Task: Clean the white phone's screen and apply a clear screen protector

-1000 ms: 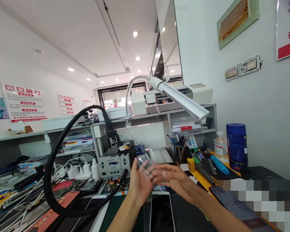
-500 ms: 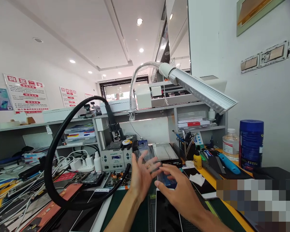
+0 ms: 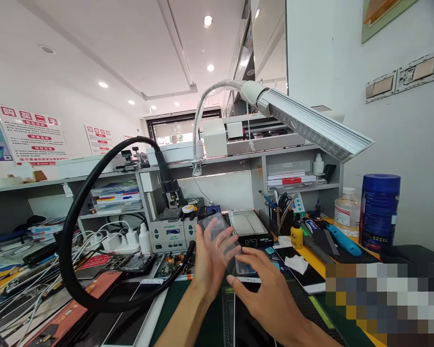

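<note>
A clear plastic case [image 3: 216, 222], see-through and with a rounded edge, is up between my two hands. My left hand [image 3: 211, 260] is palm toward me with its fingers spread against the case; some of them look hazy through the plastic. My right hand [image 3: 265, 289] has its thumb and fingertips curved around the near end of the case, though the exact contact is hard to make out. Below my hands lies a white-framed phone [image 3: 251, 318] with a dark screen, partly covered by my right hand.
A black hose [image 3: 65, 241] loops across the left. Behind my hands stand a grey soldering station [image 3: 173, 236] and a flat heating plate [image 3: 248, 224]. A yellow bottle [image 3: 296, 237], a second phone [image 3: 313, 284], a blue canister [image 3: 379, 212] and an LED lamp [image 3: 307, 120] are right.
My view has shifted a little, so the surroundings sit differently in it. The case's far end shows more plainly above my left fingers. Both hands stay almost in place.
</note>
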Motion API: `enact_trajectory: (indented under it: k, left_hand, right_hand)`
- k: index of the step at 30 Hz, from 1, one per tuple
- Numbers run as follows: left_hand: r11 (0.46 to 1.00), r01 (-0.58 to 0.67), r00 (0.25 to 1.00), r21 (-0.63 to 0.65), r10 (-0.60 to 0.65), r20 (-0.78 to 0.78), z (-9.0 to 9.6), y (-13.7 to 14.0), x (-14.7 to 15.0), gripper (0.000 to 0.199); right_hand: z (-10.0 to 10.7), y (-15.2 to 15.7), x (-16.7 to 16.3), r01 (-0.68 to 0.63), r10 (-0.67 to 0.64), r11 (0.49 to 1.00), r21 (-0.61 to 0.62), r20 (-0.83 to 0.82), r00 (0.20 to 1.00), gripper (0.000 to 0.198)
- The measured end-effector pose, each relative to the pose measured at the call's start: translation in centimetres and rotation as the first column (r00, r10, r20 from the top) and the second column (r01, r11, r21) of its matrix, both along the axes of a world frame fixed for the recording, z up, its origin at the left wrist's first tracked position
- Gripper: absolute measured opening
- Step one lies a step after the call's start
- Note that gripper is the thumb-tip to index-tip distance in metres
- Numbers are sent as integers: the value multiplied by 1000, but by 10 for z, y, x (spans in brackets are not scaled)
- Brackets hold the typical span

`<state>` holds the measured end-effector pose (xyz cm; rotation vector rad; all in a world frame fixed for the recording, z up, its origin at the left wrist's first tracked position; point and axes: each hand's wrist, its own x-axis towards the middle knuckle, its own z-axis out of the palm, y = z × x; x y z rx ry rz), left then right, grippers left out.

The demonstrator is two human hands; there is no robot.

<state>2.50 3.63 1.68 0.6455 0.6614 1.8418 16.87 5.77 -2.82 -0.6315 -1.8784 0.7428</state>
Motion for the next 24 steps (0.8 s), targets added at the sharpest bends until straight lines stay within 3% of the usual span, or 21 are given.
enact_trajectory:
  k: [16,24]
  left_hand:
    - [998,-3,998,56,6,-57,-8,1,1,73]
    - [998,-1,996,70,7,-87,-5,-2,4,73]
  right_hand:
    - [5,-2,-1,-1,1,1000,-3,33,999,34]
    - [7,-8,1,53,-63,997,63,187,980,38]
